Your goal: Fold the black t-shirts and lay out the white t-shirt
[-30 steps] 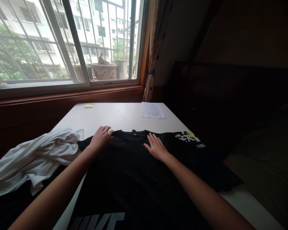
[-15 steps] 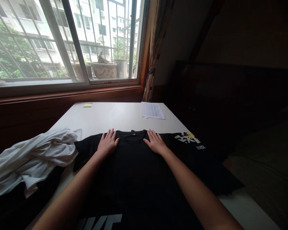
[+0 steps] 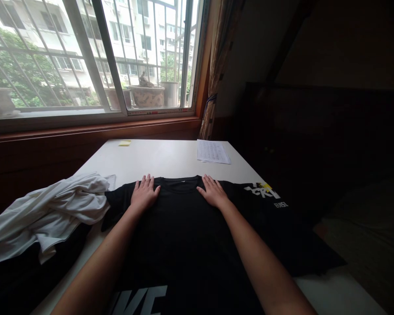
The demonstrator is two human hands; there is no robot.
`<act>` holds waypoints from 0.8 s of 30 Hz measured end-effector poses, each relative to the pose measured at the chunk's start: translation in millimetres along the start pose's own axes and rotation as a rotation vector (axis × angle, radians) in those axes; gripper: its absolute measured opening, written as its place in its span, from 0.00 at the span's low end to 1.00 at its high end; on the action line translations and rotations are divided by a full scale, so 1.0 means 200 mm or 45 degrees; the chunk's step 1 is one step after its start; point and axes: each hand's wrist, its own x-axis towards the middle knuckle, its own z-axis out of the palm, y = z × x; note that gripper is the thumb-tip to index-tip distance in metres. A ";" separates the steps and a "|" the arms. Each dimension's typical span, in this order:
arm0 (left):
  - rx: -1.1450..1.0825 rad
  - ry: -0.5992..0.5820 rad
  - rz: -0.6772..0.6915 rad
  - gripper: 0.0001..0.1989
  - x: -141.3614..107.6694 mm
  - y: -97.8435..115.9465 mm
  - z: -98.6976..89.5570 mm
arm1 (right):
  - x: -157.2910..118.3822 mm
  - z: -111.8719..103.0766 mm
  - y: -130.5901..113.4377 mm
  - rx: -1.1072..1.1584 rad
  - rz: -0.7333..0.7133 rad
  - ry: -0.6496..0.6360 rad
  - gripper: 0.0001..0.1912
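Note:
A black T-shirt [image 3: 180, 232] lies spread out flat, its collar toward the window and pale lettering near the bottom of the view. My left hand [image 3: 145, 192] rests palm down on the shirt's left shoulder, fingers stretched out. On the other side of the collar, my right hand [image 3: 213, 191] presses flat on the right shoulder with its fingers extended. Both forearms cross over the shirt's body and hide part of it. To the right lies more dark cloth with a white and yellow print [image 3: 264, 190]; where it joins the shirt is hard to see.
The shirt lies on a white table [image 3: 157, 157]. Crumpled white cloth [image 3: 59, 205] is heaped at the left over dark fabric. Written paper sheets [image 3: 213, 152] and a yellow sticky note [image 3: 124, 143] lie at the far end, below a barred window [image 3: 118, 57] and a curtain [image 3: 213, 87].
The camera view has shifted slightly, so the table and papers appear a little farther right. My left hand has moved slightly outward from the collar; the right hand stays flat on the shirt.

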 end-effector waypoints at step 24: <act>-0.015 0.102 0.313 0.27 -0.22 -0.02 0.01 | -0.12 0.06 0.01 0.165 -0.395 0.393 0.24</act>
